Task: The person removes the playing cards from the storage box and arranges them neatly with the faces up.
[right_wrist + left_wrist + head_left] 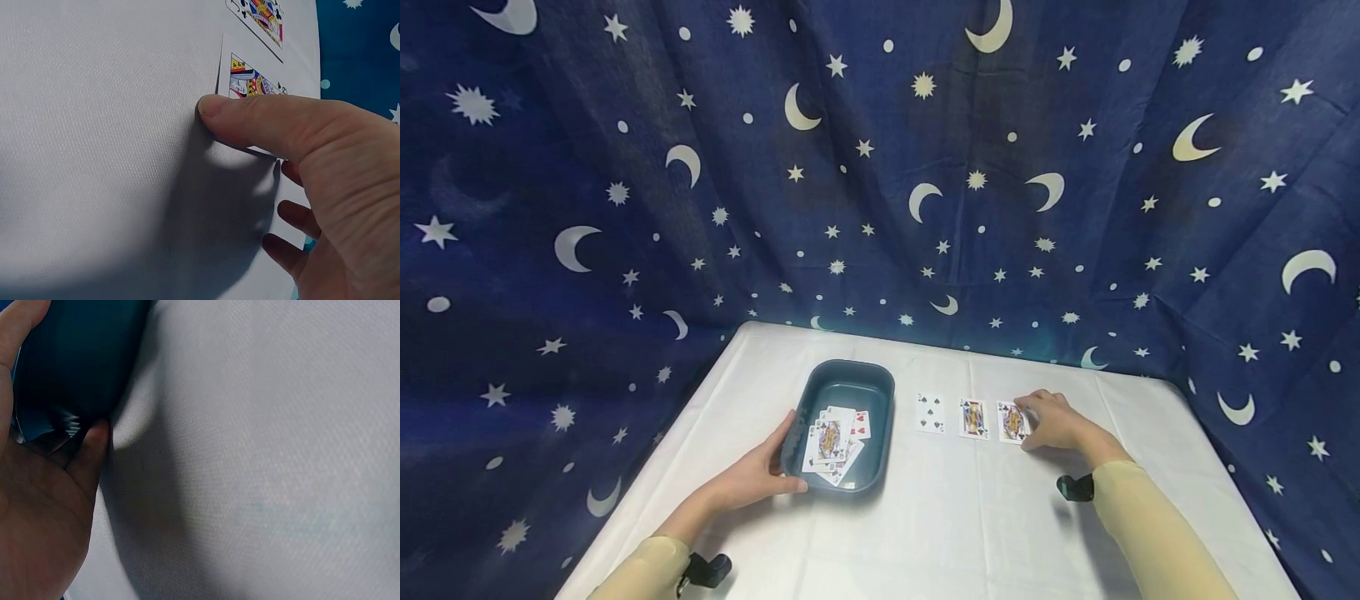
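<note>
My left hand [756,479] holds the near left corner of a dark teal plastic tub [886,433], its thumb at the front and its fingers along the left side. Inside the tub lies a loose, overlapping pile of face-up playing cards [830,442]. On the table, my right hand [1056,423] pinches the edges of a queen playing card [1011,423], the rightmost of three in a row. The thumb covers part of that card in the right wrist view. To its left lie a black-suit face card [973,418] and a five of spades [930,414], both face up.
A white cloth covers the table [925,517]. Dark blue curtains [880,183] printed with moons and stars hang behind the table and along its sides. A black wrist camera mount [707,571] sits by the left sleeve, another [1075,488] by the right sleeve.
</note>
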